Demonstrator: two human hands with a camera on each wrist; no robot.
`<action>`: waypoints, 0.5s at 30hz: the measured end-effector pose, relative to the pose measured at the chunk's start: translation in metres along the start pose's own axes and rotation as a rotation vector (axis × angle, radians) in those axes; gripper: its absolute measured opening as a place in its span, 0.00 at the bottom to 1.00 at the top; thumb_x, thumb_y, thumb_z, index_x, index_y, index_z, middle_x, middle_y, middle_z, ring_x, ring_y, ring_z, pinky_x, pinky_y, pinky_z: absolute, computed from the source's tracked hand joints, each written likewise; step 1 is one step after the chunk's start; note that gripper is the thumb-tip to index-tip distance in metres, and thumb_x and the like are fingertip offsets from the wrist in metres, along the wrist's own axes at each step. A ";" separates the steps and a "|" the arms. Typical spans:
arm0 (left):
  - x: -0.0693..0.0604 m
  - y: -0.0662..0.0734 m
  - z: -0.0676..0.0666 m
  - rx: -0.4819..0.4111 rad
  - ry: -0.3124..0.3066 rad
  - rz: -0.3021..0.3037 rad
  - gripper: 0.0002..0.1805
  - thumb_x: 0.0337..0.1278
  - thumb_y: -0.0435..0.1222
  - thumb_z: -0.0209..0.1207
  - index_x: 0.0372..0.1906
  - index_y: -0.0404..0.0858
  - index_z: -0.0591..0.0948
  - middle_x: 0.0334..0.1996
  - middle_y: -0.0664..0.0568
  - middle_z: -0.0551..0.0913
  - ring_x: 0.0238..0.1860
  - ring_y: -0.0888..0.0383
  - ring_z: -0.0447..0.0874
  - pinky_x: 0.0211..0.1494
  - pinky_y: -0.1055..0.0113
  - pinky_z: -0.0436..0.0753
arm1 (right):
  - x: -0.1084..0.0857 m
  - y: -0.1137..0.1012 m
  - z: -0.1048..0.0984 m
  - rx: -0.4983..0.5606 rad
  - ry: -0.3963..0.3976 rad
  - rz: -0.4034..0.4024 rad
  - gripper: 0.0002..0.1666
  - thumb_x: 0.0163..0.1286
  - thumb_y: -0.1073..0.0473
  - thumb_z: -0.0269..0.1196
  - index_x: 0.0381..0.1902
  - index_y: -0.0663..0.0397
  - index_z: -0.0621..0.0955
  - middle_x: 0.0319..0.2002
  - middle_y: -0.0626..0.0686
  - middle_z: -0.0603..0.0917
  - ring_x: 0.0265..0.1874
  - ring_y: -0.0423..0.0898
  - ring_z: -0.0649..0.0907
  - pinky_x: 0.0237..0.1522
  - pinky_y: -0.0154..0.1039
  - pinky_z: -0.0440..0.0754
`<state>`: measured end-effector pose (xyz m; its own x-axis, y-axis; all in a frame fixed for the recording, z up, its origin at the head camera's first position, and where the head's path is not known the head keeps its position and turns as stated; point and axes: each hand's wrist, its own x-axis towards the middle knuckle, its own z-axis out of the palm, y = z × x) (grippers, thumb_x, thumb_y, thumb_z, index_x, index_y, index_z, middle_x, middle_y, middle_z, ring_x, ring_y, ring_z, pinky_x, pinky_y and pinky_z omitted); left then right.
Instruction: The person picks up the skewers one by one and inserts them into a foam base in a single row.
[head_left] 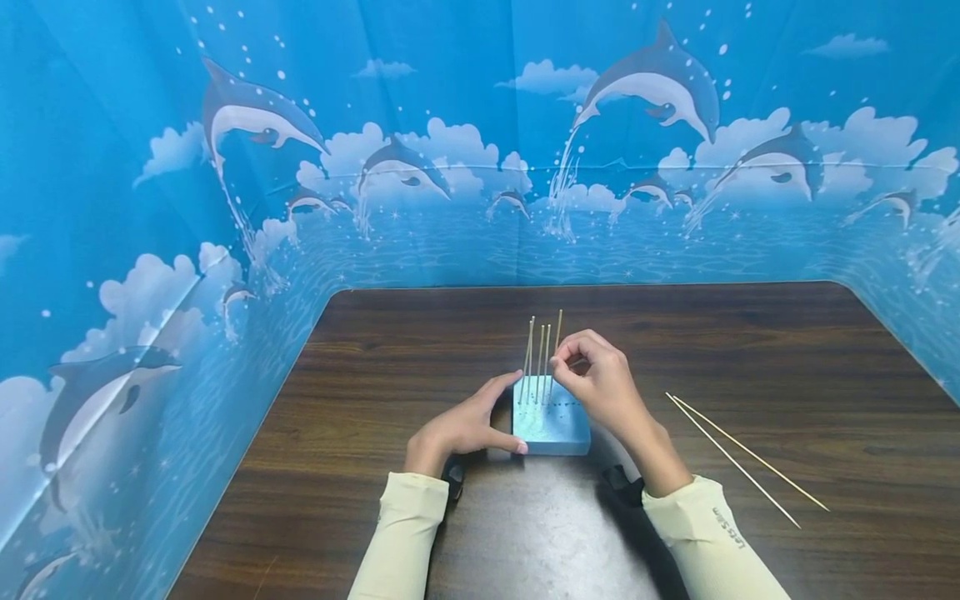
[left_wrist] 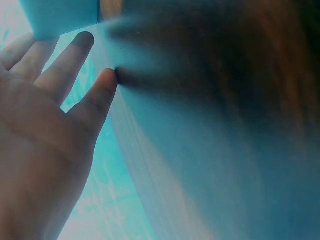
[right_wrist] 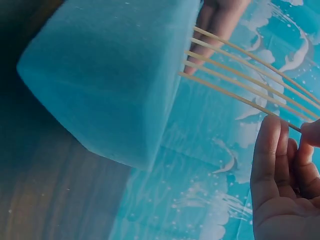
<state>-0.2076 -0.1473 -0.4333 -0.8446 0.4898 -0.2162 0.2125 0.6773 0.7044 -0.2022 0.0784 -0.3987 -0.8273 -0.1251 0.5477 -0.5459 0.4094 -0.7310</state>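
A light blue foam block (head_left: 555, 435) lies on the table with several thin bamboo skewers (right_wrist: 240, 60) standing in a row in its top. A line of small dark holes runs across its right part. My left hand (head_left: 467, 425) rests against the block's left side, thumb at the near corner and fingertips at the far one; the left wrist view shows straight fingers. Between thumb and fingertips, my right hand (head_left: 606, 382) pinches the rightmost skewer (head_left: 559, 323) above the block. In the right wrist view that skewer's lower end meets the foam.
Two loose skewers (head_left: 738, 454) lie crossed at one end on the brown wooden table (head_left: 360, 392), right of my right hand. A blue curtain (head_left: 465, 242) printed with dolphins hangs behind the table and along its sides.
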 end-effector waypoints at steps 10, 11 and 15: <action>0.001 0.002 -0.002 0.003 -0.003 0.009 0.59 0.42 0.53 0.76 0.79 0.56 0.52 0.79 0.51 0.52 0.77 0.50 0.52 0.75 0.47 0.60 | -0.007 0.007 0.004 0.011 0.005 0.003 0.09 0.57 0.74 0.64 0.25 0.57 0.79 0.34 0.51 0.81 0.29 0.39 0.81 0.32 0.30 0.83; 0.001 0.002 -0.002 0.003 -0.003 0.011 0.60 0.42 0.53 0.76 0.79 0.55 0.52 0.78 0.51 0.52 0.77 0.51 0.52 0.75 0.47 0.60 | -0.007 0.007 0.004 0.015 0.005 0.002 0.09 0.57 0.74 0.64 0.25 0.57 0.79 0.34 0.51 0.81 0.29 0.40 0.81 0.32 0.31 0.83; 0.000 0.002 -0.001 0.004 -0.003 0.012 0.60 0.42 0.53 0.76 0.79 0.54 0.52 0.78 0.51 0.53 0.77 0.51 0.53 0.75 0.47 0.60 | -0.008 0.007 0.005 0.011 -0.008 -0.002 0.08 0.57 0.74 0.65 0.26 0.57 0.79 0.33 0.51 0.81 0.30 0.41 0.81 0.33 0.35 0.85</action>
<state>-0.2079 -0.1465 -0.4317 -0.8407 0.4991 -0.2100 0.2244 0.6740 0.7038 -0.1997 0.0780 -0.4105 -0.8271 -0.1329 0.5461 -0.5490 0.3994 -0.7342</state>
